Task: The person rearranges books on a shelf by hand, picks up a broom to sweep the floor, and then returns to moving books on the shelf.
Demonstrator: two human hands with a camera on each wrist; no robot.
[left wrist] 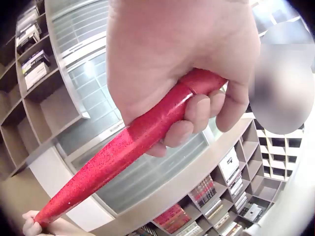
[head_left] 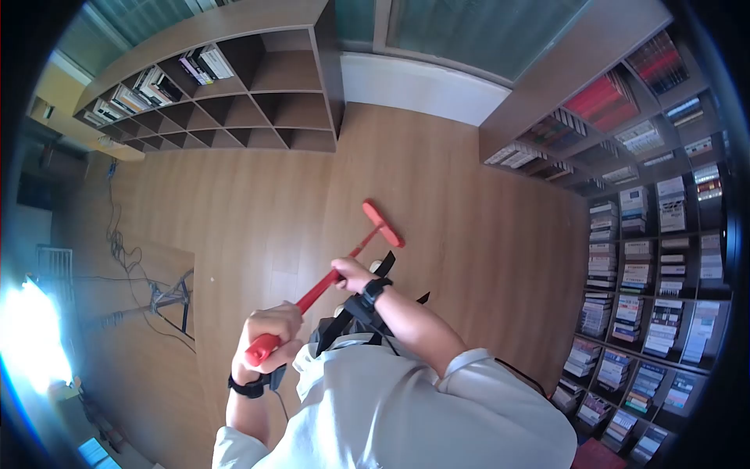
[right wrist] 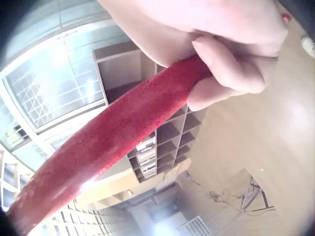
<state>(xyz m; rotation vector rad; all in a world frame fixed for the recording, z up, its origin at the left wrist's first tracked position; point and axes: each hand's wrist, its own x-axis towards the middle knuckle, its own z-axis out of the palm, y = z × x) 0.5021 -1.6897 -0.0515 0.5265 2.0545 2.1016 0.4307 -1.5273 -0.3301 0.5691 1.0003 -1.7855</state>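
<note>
In the head view a long red putter [head_left: 319,291] slants away from the person, its oblong red head [head_left: 383,224] at the far end, over the wooden floor. The left hand [head_left: 273,332] wraps around the thick grip near its butt end, which pokes out beside the thumb. Farther down, where the grip narrows, the right hand [head_left: 355,275] holds it with curled fingers. The left wrist view shows the glittery red grip [left wrist: 123,147] running from the left palm towards the right hand [left wrist: 34,223]. Up close in the right wrist view, fingers [right wrist: 226,69] curl around the lower grip.
A low shelf unit [head_left: 266,98] with some books stands at the far left, and tall bookshelves [head_left: 609,305] line the right. Cables [head_left: 125,250] and a dark metal stand [head_left: 176,298] lie on the floor [head_left: 258,211] at left, near a bright lamp [head_left: 35,336].
</note>
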